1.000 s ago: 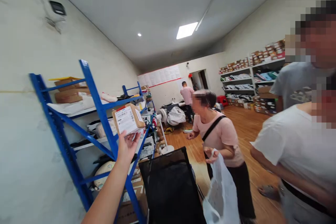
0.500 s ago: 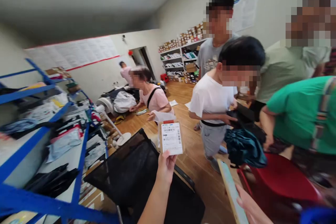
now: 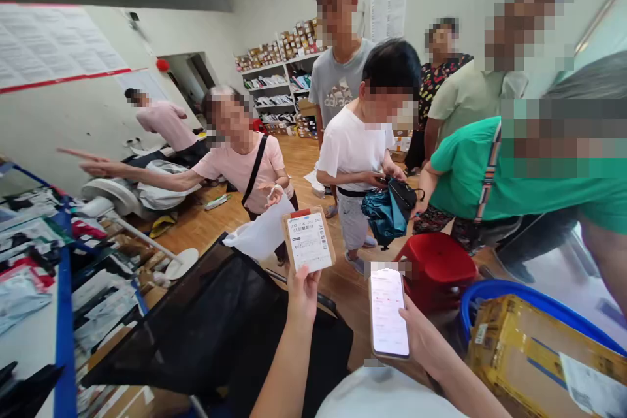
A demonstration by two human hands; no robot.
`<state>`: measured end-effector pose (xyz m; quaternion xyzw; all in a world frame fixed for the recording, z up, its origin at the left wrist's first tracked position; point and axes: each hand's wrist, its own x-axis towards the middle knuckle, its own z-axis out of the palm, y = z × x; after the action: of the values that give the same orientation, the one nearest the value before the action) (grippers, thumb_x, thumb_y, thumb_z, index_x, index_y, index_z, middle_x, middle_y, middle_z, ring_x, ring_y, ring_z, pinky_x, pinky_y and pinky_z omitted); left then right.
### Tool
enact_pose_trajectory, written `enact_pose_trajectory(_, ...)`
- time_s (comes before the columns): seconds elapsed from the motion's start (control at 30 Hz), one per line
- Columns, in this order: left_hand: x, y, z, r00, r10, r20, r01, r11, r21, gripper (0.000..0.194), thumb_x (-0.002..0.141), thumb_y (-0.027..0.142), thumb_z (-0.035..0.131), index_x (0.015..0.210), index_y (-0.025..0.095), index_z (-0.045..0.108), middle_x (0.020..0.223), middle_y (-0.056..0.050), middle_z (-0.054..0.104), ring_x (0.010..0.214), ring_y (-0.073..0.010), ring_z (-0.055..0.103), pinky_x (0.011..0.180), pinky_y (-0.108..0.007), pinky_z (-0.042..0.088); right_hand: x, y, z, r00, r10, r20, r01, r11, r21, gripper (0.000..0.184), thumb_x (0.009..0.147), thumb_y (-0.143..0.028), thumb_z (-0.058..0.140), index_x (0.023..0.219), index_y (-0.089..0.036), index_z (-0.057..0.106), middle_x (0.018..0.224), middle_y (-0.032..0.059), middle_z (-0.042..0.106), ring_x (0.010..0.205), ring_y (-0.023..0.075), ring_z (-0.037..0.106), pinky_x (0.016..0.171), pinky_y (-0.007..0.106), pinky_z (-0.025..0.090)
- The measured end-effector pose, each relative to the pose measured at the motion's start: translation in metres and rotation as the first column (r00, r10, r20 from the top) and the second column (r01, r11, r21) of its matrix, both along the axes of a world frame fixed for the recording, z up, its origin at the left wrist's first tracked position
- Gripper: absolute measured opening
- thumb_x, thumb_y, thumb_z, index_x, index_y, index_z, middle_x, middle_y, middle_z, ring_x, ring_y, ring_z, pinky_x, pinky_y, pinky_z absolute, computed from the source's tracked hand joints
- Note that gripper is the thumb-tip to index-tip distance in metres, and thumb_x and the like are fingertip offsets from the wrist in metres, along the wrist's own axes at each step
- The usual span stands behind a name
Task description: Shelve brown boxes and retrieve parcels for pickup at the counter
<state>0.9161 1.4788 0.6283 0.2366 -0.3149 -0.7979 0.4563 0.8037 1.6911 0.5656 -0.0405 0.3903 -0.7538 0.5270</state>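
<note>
Two things are held up in front of the wearer: the left hand (image 3: 302, 290) pinches a small cardboard parcel (image 3: 309, 240) by its lower edge, label facing the camera, and the right hand (image 3: 425, 339) is wrapped around a lit phone (image 3: 388, 311). The phone sits just right of the parcel and lower. Below and left of the parcel stands a black mesh bin (image 3: 215, 326). Behind the parcel a person in a pink shirt (image 3: 240, 166) holds a white plastic bag (image 3: 259, 235); a red stool (image 3: 434, 268) stands to the right.
</note>
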Motion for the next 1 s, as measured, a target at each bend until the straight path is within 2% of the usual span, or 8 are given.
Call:
enact_pose_trajectory(0.17,0.003,-0.005,-0.006,1.000,-0.023,0.007,0.023,1.000,0.002,0.054,0.073,0.027,0.078,0.125,0.025,0.063,0.129,-0.006,0.064,0.118,-0.0241,0.060,0.089,-0.029,0.056,0.004,-0.011,0.006,0.998,-0.053,-0.017,0.053,0.999,-0.002,0.063,0.074,-0.039,0.077,0.131,-0.028,0.050,0.121,0.0071,0.068,0.103,0.0254,0.066,0.088,0.039,0.050)
enact_pose_trajectory(0.27,0.004,-0.007,-0.010,0.999,-0.039,0.026,0.039,0.999,0.015,0.055,0.073,0.026,0.078,0.126,0.027,0.063,0.132,-0.004,0.063,0.117,-0.0227,0.060,0.087,-0.027,0.057,0.003,-0.020,0.006,0.997,-0.081,-0.017,0.081,0.997,0.008,0.052,0.076,-0.036,0.076,0.122,-0.026,0.055,0.111,0.0045,0.072,0.095,0.0225,0.067,0.082,0.034,0.051)
enact_pose_trajectory(0.37,0.005,-0.005,-0.015,0.996,-0.057,0.071,0.053,0.997,0.049,0.054,0.073,0.026,0.078,0.125,0.030,0.063,0.130,-0.002,0.064,0.119,-0.0228,0.059,0.087,-0.026,0.057,-0.004,-0.033,-0.003,0.985,-0.170,0.032,0.165,0.979,0.122,0.039,0.074,-0.043,0.077,0.103,-0.021,0.062,0.089,0.0034,0.073,0.081,0.0214,0.067,0.075,0.032,0.051)
enact_pose_trajectory(0.43,0.006,-0.002,-0.020,0.993,-0.066,0.097,0.060,0.996,0.061,0.053,0.073,0.028,0.078,0.124,0.029,0.064,0.129,-0.002,0.065,0.120,-0.0236,0.058,0.087,-0.026,0.057,-0.010,-0.043,-0.013,0.971,-0.232,0.058,0.213,0.949,0.233,0.041,0.072,-0.051,0.077,0.093,-0.019,0.064,0.077,0.0037,0.072,0.071,0.0212,0.066,0.071,0.033,0.051)
enact_pose_trajectory(0.6,0.008,0.007,-0.033,0.985,-0.096,0.146,0.080,0.990,0.114,0.052,0.072,0.026,0.079,0.122,0.029,0.066,0.127,-0.002,0.066,0.120,-0.0237,0.058,0.087,-0.027,0.058,-0.022,-0.061,-0.033,0.960,-0.269,0.082,0.227,0.913,0.338,0.053,0.070,-0.064,0.074,0.093,-0.018,0.064,0.068,0.0041,0.069,0.069,0.0230,0.066,0.072,0.036,0.051)
enact_pose_trajectory(0.73,0.009,0.009,-0.040,0.980,-0.115,0.163,0.090,0.985,0.150,0.051,0.072,0.024,0.078,0.122,0.030,0.065,0.121,-0.002,0.068,0.118,-0.0238,0.059,0.087,-0.029,0.059,-0.022,-0.061,-0.024,0.963,-0.211,0.165,0.172,0.959,0.224,0.053,0.079,-0.068,0.060,0.096,-0.018,0.066,0.077,0.0051,0.072,0.072,0.0222,0.067,0.074,0.034,0.051)
enact_pose_trajectory(0.87,0.008,0.007,-0.045,0.984,-0.101,0.148,0.074,0.981,0.178,0.044,0.072,0.023,0.077,0.115,0.028,0.069,0.113,-0.001,0.071,0.104,-0.0199,0.065,0.084,-0.029,0.060,-0.017,-0.052,-0.007,0.980,-0.064,0.191,0.068,0.998,-0.014,0.040,0.088,-0.049,0.049,0.099,-0.016,0.069,0.088,0.0061,0.074,0.078,0.0212,0.068,0.075,0.031,0.051)
enact_pose_trajectory(1.0,0.007,0.005,-0.046,0.989,-0.089,0.117,0.069,0.984,0.167,0.041,0.072,0.022,0.076,0.112,0.027,0.070,0.116,-0.001,0.070,0.103,-0.0193,0.064,0.084,-0.029,0.060,-0.011,-0.048,-0.003,0.982,-0.023,0.187,0.027,0.999,-0.017,0.031,0.085,-0.037,0.053,0.099,-0.014,0.069,0.092,0.0064,0.075,0.083,0.0217,0.068,0.080,0.032,0.050)
